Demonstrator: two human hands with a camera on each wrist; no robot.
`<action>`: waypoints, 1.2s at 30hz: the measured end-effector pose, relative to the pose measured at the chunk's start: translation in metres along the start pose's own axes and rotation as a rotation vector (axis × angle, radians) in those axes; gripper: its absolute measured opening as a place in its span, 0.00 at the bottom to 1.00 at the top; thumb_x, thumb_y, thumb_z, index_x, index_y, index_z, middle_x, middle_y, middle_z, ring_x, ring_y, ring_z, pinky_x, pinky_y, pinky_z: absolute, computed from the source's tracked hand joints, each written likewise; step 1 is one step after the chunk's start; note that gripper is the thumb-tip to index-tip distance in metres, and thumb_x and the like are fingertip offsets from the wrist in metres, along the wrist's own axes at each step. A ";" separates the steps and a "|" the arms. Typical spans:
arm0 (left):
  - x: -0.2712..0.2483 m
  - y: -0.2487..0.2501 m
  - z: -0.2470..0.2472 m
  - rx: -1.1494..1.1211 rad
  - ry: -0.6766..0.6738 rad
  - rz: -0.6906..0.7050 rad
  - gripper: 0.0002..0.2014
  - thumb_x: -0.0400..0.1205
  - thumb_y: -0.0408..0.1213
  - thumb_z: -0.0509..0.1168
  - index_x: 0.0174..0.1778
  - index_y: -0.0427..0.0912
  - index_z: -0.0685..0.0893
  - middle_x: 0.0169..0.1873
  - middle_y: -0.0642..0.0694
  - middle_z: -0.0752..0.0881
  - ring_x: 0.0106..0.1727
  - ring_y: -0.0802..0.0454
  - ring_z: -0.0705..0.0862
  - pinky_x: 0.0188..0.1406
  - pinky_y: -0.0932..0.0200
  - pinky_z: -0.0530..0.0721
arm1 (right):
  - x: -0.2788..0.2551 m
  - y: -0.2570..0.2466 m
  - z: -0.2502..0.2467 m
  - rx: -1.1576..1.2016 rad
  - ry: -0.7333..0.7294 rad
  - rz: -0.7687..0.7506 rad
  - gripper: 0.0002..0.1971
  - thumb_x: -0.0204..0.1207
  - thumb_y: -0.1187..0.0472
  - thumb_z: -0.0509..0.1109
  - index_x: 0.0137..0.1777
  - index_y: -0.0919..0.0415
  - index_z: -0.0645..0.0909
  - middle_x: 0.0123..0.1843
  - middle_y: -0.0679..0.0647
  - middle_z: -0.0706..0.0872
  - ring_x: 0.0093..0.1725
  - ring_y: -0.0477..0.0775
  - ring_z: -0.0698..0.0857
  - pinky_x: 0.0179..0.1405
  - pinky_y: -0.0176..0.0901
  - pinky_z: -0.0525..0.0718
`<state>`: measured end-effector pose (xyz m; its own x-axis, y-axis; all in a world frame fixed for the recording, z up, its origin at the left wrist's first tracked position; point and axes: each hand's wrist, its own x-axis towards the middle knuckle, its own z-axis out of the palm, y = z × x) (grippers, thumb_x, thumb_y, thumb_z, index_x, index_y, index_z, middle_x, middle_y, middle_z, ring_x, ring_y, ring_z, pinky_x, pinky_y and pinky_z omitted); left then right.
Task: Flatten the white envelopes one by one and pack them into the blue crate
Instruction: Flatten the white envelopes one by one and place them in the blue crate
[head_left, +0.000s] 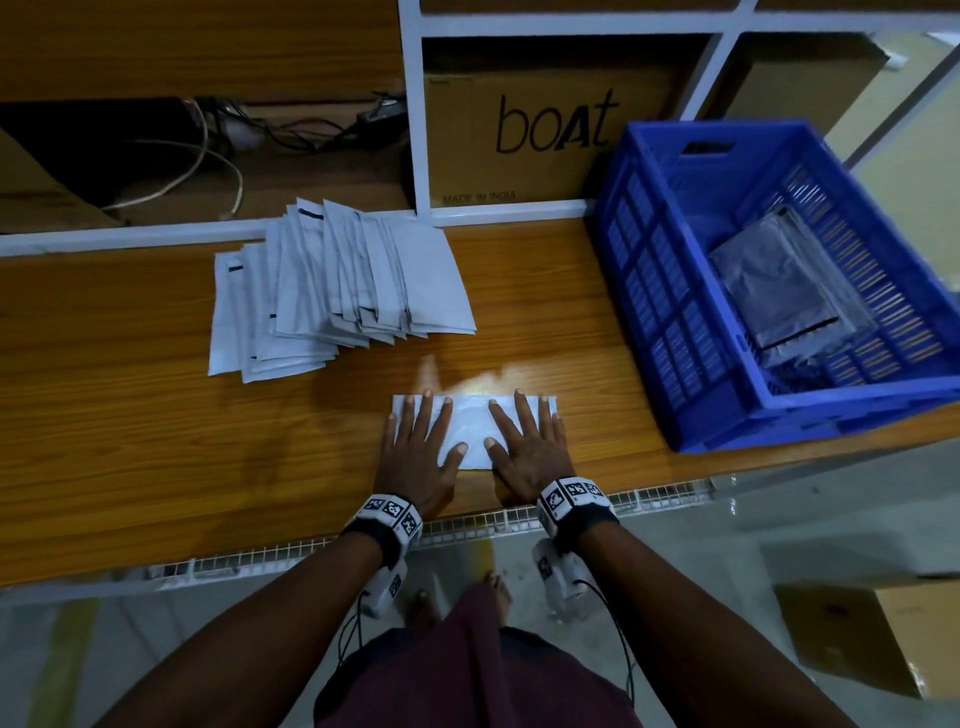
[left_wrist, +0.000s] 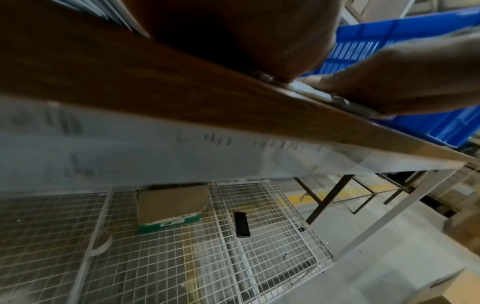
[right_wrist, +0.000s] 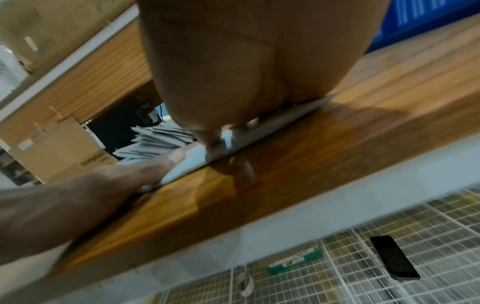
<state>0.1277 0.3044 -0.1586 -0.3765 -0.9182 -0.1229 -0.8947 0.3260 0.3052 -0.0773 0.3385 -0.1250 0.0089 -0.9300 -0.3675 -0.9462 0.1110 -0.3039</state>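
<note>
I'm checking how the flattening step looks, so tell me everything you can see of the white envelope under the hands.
The white envelope is a pale, papery-looking rectangle lying flat on the wooden table near its front edge, long side running left to right. The left hand presses its left part and the right hand its right part, fingers straight and spread. Only the middle strip and the corners show. It lies apart from the envelope pile and the blue crate.

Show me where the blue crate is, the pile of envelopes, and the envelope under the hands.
Crate (head_left: 670, 291), head view, on its left wall.
Pile (head_left: 332, 280), head view, middle of the fanned stack.
Envelope (head_left: 472, 421), head view, bare strip between the two hands.
</note>
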 end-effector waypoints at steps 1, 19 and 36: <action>0.000 0.000 0.001 0.004 -0.003 -0.001 0.36 0.87 0.64 0.41 0.91 0.55 0.47 0.90 0.49 0.42 0.90 0.47 0.36 0.88 0.38 0.39 | -0.001 -0.002 -0.004 -0.012 -0.010 0.010 0.32 0.86 0.33 0.41 0.88 0.36 0.39 0.89 0.50 0.31 0.84 0.62 0.25 0.84 0.67 0.31; -0.006 0.011 -0.004 0.073 -0.032 0.059 0.33 0.91 0.52 0.44 0.91 0.50 0.41 0.91 0.49 0.39 0.90 0.46 0.36 0.88 0.33 0.44 | 0.007 -0.026 0.014 -0.018 0.009 -0.176 0.29 0.89 0.40 0.38 0.88 0.38 0.40 0.89 0.46 0.34 0.86 0.54 0.28 0.83 0.65 0.31; 0.014 0.012 -0.036 0.012 -0.171 0.016 0.37 0.88 0.57 0.58 0.91 0.52 0.50 0.91 0.51 0.47 0.90 0.46 0.46 0.87 0.35 0.47 | 0.003 -0.007 0.008 0.026 0.064 -0.110 0.28 0.89 0.39 0.38 0.88 0.38 0.41 0.89 0.45 0.33 0.85 0.50 0.27 0.84 0.60 0.30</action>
<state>0.1205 0.2873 -0.1226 -0.4250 -0.8618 -0.2769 -0.8908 0.3440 0.2968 -0.0686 0.3375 -0.1311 0.0907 -0.9573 -0.2746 -0.9318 0.0157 -0.3626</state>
